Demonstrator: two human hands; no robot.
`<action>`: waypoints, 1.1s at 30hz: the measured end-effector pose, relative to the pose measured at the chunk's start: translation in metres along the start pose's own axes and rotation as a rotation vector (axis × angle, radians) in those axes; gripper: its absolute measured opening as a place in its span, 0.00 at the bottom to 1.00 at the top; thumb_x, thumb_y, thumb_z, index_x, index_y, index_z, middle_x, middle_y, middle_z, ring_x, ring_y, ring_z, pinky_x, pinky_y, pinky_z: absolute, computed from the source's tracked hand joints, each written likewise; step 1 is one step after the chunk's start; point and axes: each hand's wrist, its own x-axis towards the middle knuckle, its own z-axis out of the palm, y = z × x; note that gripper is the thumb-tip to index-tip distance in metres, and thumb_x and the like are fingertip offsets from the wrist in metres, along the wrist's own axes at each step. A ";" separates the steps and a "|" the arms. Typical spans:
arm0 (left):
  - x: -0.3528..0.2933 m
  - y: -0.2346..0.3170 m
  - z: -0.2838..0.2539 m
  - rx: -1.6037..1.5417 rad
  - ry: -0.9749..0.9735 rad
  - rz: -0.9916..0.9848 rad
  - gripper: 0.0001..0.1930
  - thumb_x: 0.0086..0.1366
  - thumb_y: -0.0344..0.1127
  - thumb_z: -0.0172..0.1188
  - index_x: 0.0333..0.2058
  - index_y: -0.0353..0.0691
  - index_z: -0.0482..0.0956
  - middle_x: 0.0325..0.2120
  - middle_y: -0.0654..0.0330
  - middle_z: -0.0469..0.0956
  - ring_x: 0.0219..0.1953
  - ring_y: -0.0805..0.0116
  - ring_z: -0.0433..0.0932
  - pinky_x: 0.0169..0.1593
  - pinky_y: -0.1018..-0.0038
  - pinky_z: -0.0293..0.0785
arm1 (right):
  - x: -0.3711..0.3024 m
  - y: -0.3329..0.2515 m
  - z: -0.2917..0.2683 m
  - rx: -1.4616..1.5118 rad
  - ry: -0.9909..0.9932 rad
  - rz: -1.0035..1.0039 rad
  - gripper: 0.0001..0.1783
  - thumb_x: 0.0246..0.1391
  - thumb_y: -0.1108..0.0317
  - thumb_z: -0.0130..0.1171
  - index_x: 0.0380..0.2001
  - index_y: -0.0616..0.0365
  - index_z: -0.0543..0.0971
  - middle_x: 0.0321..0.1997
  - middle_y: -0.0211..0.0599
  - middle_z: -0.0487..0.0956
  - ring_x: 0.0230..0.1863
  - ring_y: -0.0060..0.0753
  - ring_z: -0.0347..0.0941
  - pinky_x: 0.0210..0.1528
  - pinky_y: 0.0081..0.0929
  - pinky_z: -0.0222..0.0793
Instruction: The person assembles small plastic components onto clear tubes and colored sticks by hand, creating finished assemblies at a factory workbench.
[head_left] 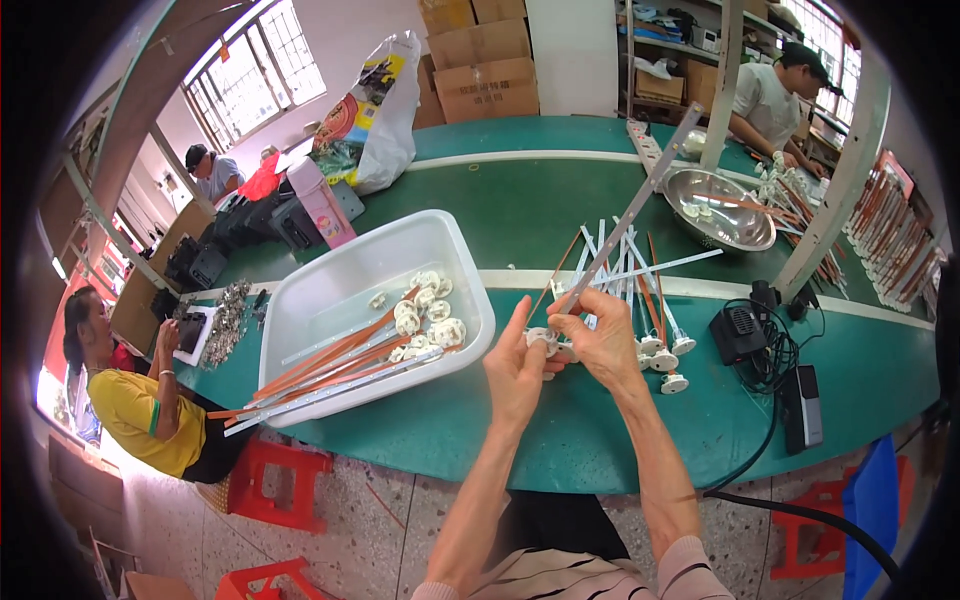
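Note:
My left hand is closed around a small round white plastic piece. Pinched in the fingers of my right hand is a long flat grey strip, slanting up and away to the right. Its lower end meets the white piece between my hands; whether it sits inside is hidden by my fingers. Just right of my hands lies a bundle of white and brown strips with round white ends. To the left, a white plastic tub holds several round white pieces and brown and grey strips.
A steel bowl stands at the far right. Nearer are a black adapter, tangled cables and a dark handheld device. A pink box and a plastic bag stand behind the tub. A person in yellow sits at left; others work farther off.

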 end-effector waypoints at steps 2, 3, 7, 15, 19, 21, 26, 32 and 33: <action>0.000 -0.004 -0.001 0.137 0.011 0.121 0.26 0.61 0.25 0.51 0.59 0.34 0.60 0.36 0.49 0.79 0.27 0.74 0.78 0.30 0.80 0.76 | 0.008 -0.003 -0.009 0.137 0.000 0.124 0.10 0.40 0.76 0.59 0.31 0.61 0.77 0.22 0.35 0.78 0.25 0.21 0.73 0.30 0.24 0.66; 0.002 -0.004 -0.005 0.194 0.058 0.148 0.27 0.59 0.28 0.56 0.58 0.34 0.63 0.38 0.48 0.79 0.27 0.75 0.77 0.30 0.79 0.75 | 0.015 -0.009 -0.021 0.058 -0.037 0.216 0.14 0.38 0.76 0.60 0.34 0.61 0.76 0.19 0.33 0.78 0.24 0.20 0.73 0.31 0.24 0.66; 0.004 0.000 -0.004 0.413 0.139 0.377 0.21 0.59 0.30 0.57 0.51 0.30 0.70 0.40 0.49 0.78 0.33 0.70 0.77 0.39 0.75 0.74 | 0.039 -0.011 -0.056 -0.044 -0.051 0.359 0.17 0.36 0.74 0.61 0.35 0.61 0.76 0.17 0.34 0.77 0.23 0.25 0.74 0.32 0.25 0.67; 0.015 -0.025 -0.006 0.533 0.161 0.245 0.25 0.59 0.39 0.56 0.52 0.29 0.67 0.52 0.37 0.66 0.56 0.44 0.64 0.59 0.61 0.59 | 0.031 -0.001 -0.053 -0.878 -0.143 0.495 0.14 0.38 0.61 0.58 0.27 0.60 0.79 0.28 0.48 0.79 0.34 0.51 0.76 0.36 0.42 0.68; 0.019 -0.036 0.003 0.561 0.127 0.338 0.27 0.59 0.39 0.56 0.54 0.28 0.65 0.53 0.39 0.65 0.57 0.44 0.61 0.60 0.61 0.55 | 0.032 -0.017 -0.050 -1.064 -0.067 0.444 0.13 0.45 0.60 0.55 0.29 0.56 0.82 0.31 0.47 0.80 0.36 0.51 0.76 0.38 0.43 0.69; 0.021 -0.038 0.003 0.544 0.151 0.329 0.25 0.61 0.40 0.54 0.54 0.31 0.66 0.53 0.42 0.66 0.58 0.47 0.61 0.61 0.64 0.55 | 0.036 -0.045 -0.034 -1.098 -0.026 0.268 0.11 0.47 0.62 0.54 0.29 0.55 0.81 0.30 0.44 0.80 0.35 0.51 0.76 0.37 0.42 0.69; 0.017 -0.036 0.000 0.493 0.250 0.384 0.25 0.60 0.39 0.54 0.53 0.30 0.66 0.51 0.38 0.66 0.55 0.41 0.63 0.57 0.59 0.58 | 0.057 -0.070 0.057 -0.801 -0.271 -0.040 0.10 0.47 0.62 0.54 0.28 0.54 0.80 0.27 0.40 0.79 0.32 0.44 0.76 0.34 0.37 0.69; 0.018 -0.064 0.005 0.610 0.298 0.402 0.25 0.64 0.40 0.51 0.56 0.32 0.61 0.53 0.42 0.65 0.58 0.47 0.61 0.59 0.61 0.56 | 0.084 -0.023 0.183 -0.690 -0.638 -0.201 0.07 0.45 0.67 0.56 0.29 0.52 0.81 0.29 0.39 0.79 0.34 0.43 0.76 0.36 0.39 0.70; 0.017 -0.070 0.004 0.626 0.273 0.395 0.27 0.65 0.40 0.50 0.58 0.32 0.57 0.57 0.42 0.60 0.60 0.47 0.57 0.61 0.61 0.51 | 0.083 -0.012 0.199 -0.688 -0.640 -0.304 0.07 0.44 0.69 0.57 0.29 0.51 0.81 0.30 0.39 0.79 0.36 0.44 0.75 0.36 0.39 0.70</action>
